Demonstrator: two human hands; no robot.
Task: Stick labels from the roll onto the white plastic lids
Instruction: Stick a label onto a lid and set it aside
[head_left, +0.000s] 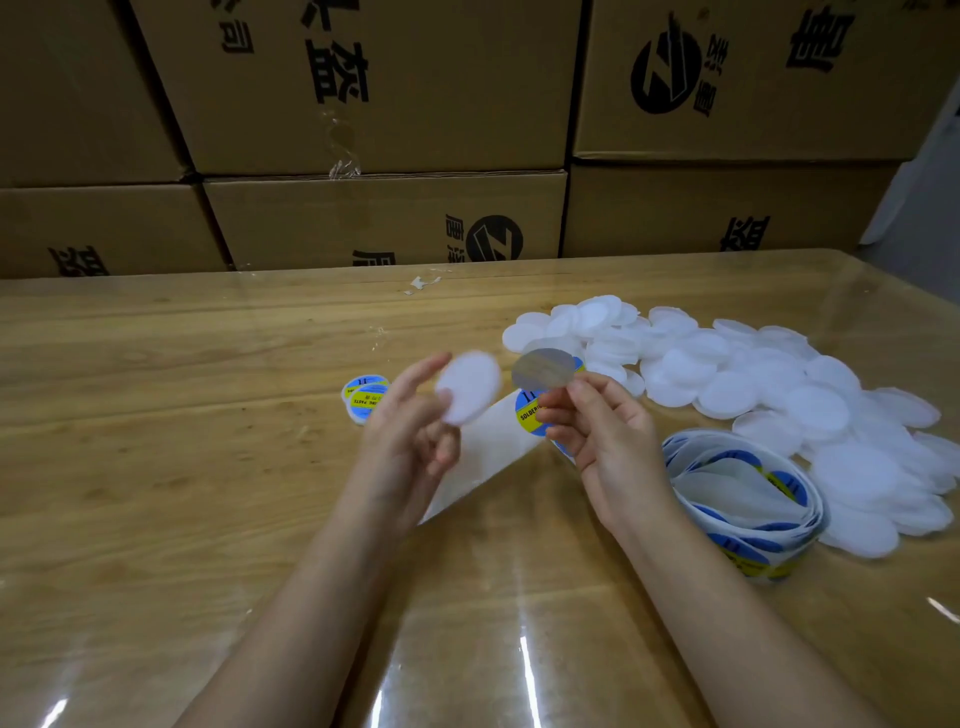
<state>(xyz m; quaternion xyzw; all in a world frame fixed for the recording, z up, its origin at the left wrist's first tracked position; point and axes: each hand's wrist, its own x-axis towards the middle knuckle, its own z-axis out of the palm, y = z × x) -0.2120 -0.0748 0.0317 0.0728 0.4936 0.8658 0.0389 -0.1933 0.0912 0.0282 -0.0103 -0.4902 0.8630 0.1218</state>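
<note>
Your left hand (410, 415) pinches one white lid (467, 387), raised off the bench (208, 467) for sticking; your right hand (597, 421) pinches a peeled label (545, 369) by its edge, likely sparing the glue; roll (743, 499) and spare lids (753, 374) lie within right-hand reach.

The left hand (410, 415) and right hand (597, 421) are bare, with slender fingers (423, 368). The left forearm (311, 597) and right forearm (727, 597) are likewise uncovered down to the picture's lower edge.
</note>
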